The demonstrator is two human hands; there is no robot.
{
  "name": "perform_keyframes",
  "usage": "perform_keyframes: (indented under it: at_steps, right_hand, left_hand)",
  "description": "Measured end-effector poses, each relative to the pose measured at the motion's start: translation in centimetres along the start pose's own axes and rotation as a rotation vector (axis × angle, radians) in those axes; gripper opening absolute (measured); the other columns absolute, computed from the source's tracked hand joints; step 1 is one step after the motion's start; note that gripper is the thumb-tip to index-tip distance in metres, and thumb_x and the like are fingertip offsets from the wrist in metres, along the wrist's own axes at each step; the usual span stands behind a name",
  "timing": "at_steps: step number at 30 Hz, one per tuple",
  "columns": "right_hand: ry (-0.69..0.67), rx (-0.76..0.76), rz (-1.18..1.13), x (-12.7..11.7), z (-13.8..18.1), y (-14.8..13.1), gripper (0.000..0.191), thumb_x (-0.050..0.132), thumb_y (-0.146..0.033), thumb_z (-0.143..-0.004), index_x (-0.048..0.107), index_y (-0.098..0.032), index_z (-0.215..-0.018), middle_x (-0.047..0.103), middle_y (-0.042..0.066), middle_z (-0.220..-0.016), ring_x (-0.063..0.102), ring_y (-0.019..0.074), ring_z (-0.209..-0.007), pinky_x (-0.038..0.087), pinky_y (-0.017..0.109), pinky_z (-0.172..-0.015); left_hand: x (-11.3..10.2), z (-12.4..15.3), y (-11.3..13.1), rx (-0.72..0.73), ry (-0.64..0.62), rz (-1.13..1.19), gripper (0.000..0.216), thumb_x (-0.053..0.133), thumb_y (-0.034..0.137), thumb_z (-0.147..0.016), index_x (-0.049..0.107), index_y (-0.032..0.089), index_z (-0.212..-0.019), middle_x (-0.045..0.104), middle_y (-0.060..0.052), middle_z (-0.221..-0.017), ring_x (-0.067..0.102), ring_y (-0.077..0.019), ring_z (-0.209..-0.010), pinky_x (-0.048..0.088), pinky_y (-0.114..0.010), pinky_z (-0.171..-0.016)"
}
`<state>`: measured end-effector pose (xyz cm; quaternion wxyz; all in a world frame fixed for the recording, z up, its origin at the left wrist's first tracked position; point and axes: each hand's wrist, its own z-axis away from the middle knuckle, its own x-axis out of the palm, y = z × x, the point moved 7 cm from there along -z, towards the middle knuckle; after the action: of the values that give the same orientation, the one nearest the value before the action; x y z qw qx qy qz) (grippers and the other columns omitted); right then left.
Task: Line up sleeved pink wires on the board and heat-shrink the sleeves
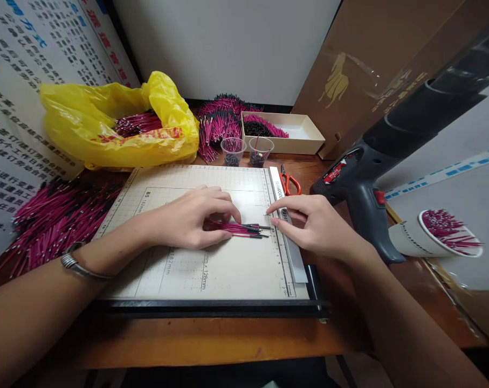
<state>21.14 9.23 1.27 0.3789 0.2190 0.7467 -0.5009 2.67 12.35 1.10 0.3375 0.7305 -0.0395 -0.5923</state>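
Note:
A small bundle of magenta wires (238, 230) with black sleeved ends lies on the pale gridded board of a paper trimmer (236, 275). My left hand (193, 218) is closed over the bundle, its fingers and thumb on either side. The black ends point right, toward the trimmer's rail (287, 231). Just beyond those ends, my right hand (315, 223) holds its thumb and forefinger nearly together in a pinch. A fine sliver seems to show at the fingertips, too small to name.
Loose magenta wires (66, 226) pile at left below a yellow bag (118, 129). Behind the board stand plastic cups (233, 151) and a wire-filled box (304, 134). Orange-handled cutters (290, 183), a dark heat gun (365, 178) and a paper cup (410, 237) are at right.

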Motion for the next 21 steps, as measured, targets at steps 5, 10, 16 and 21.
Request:
perform_keyframes:
  at_steps: [5, 10, 16, 21]
  right_hand:
    - [-0.013, 0.000, -0.016, 0.0, 0.6, -0.4, 0.015, 0.065, -0.028, -0.088, 0.075, -0.017, -0.084, 0.030, -0.010, -0.051, 0.025, 0.0069, -0.048, 0.023, 0.025, -0.050]
    - [0.030, -0.094, -0.007, 0.3, 0.8, -1.1, 0.009, 0.069, -0.018, -0.087, 0.078, -0.017, -0.084, 0.053, -0.007, -0.054, 0.036, 0.0059, -0.049, 0.031, 0.025, -0.054]
    - [0.097, -0.143, 0.013, 0.6, 0.9, -1.5, 0.013, 0.070, -0.017, -0.091, 0.082, -0.019, -0.088, 0.069, -0.003, -0.062, 0.045, 0.0068, -0.050, 0.035, 0.026, -0.056]
    - [0.088, -0.106, 0.020, 0.3, 1.1, -1.2, 0.009, 0.073, -0.013, -0.087, 0.081, -0.017, -0.086, 0.067, -0.004, -0.059, 0.041, 0.0062, -0.047, 0.034, 0.025, -0.052]
  left_hand:
    - [0.0, -0.2, 0.0, 0.010, 0.034, 0.049, 0.022, 0.064, 0.036, -0.098, 0.078, 0.019, -0.102, 0.076, -0.003, -0.088, 0.065, -0.0175, -0.081, 0.045, -0.031, -0.079]
    - [-0.3, -0.5, 0.1, 0.043, 0.086, 0.050, 0.020, 0.061, 0.030, -0.099, 0.078, 0.019, -0.097, 0.077, -0.001, -0.086, 0.066, -0.0151, -0.078, 0.046, -0.028, -0.077]
    - [-0.7, -0.4, 0.1, 0.032, 0.142, 0.017, 0.020, 0.059, 0.028, -0.099, 0.076, 0.019, -0.093, 0.077, -0.002, -0.085, 0.066, -0.0147, -0.077, 0.047, -0.026, -0.075]
    - [-0.4, -0.4, -0.1, 0.018, 0.130, 0.013, 0.019, 0.061, 0.031, -0.099, 0.077, 0.020, -0.096, 0.076, -0.001, -0.085, 0.066, -0.0154, -0.078, 0.047, -0.027, -0.076]
